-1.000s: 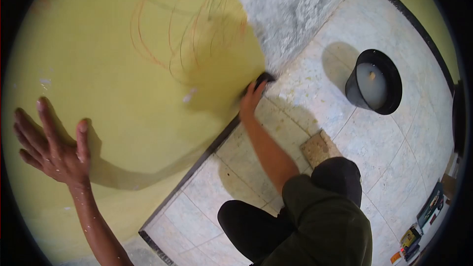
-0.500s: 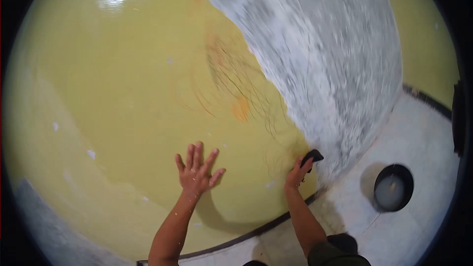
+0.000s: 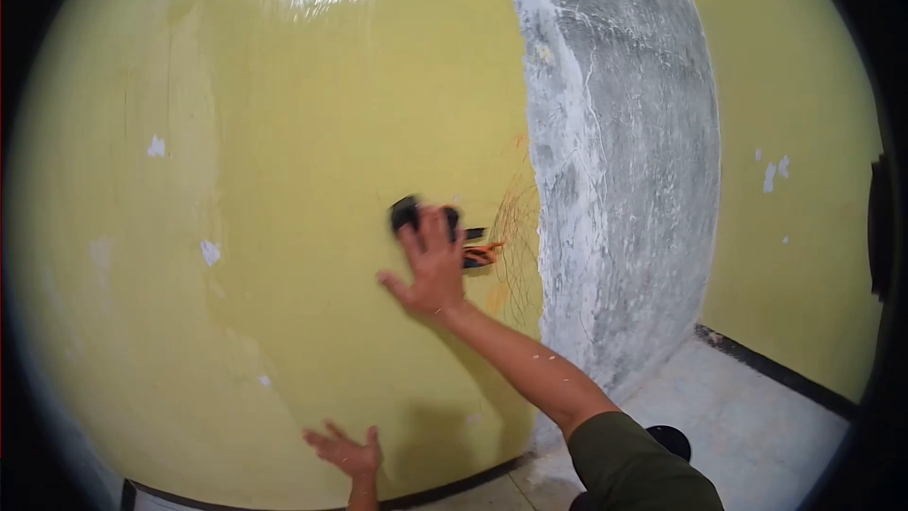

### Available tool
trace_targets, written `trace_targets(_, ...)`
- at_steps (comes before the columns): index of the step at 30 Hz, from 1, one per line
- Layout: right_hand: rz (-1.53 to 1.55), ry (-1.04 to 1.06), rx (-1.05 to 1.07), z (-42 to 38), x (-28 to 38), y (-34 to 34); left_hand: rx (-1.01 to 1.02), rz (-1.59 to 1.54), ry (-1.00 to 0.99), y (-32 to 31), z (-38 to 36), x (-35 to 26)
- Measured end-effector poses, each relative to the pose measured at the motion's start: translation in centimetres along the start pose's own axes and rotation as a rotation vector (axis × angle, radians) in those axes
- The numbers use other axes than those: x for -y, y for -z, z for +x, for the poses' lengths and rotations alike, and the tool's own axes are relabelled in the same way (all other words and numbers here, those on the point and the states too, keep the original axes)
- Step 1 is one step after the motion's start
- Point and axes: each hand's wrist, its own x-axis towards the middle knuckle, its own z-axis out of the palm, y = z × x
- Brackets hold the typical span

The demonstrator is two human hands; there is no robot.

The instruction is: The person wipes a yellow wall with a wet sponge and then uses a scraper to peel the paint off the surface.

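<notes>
My right hand [image 3: 432,265] is pressed over a black and orange hand tool [image 3: 407,214] against the yellow wall [image 3: 312,151]. Dark rounded parts of it show past my fingertips, and an orange-and-black end sticks out to the right of the hand. Motion blur and my fingers hide its exact kind. Lower down, my left hand [image 3: 345,452] is open beside the wall, fingers spread and holding nothing. Thin dark and orange scribbles [image 3: 511,237] mark the paint just right of the tool.
A bare grey plaster strip [image 3: 634,151] with a ragged white edge runs down the wall on the right. Several pale chips [image 3: 210,252] dot the paint. Dark skirting [image 3: 776,374] borders the light tiled floor [image 3: 757,435]. A black bucket [image 3: 673,439] is partly behind my sleeve.
My right hand has moved up and left with the tool, from low by the plaster edge to mid-wall. My left hand now appears lower, and the view has tilted upward.
</notes>
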Motion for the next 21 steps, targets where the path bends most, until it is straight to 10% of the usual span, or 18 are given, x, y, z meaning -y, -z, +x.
trace_targets(1,0.032,0.061,0.098,-2.5,1.8,-1.0,0.068,-0.065,0.218,0.9,-1.9,1.9)
trace_targets(5,0.245,0.594,0.594,-21.0,7.9,-8.3,-0.004,-0.260,0.088,2.1,-1.7,7.6)
trace_targets(7,1.328,0.282,0.945,-30.0,8.6,-12.4,-0.149,-0.330,-0.053,5.0,4.8,5.3)
trace_targets(8,1.337,0.261,0.952,-31.3,9.1,-12.2,-0.223,-0.353,-0.137,6.9,8.6,3.6)
trace_targets(9,1.896,-0.166,1.097,-32.4,9.4,-11.5,-0.265,-0.354,-0.261,8.9,12.4,1.4)
trace_targets(12,1.370,0.108,1.100,-31.0,7.7,-11.5,-0.271,-0.176,-0.586,13.3,21.7,-3.7)
trace_targets(15,0.245,0.836,0.485,-22.2,2.9,-10.3,-0.359,-0.030,-0.671,11.6,26.0,-3.2)
trace_targets(21,-0.237,0.813,0.086,9.0,1.9,-3.8,-0.357,0.098,-0.621,11.5,25.7,-3.1)
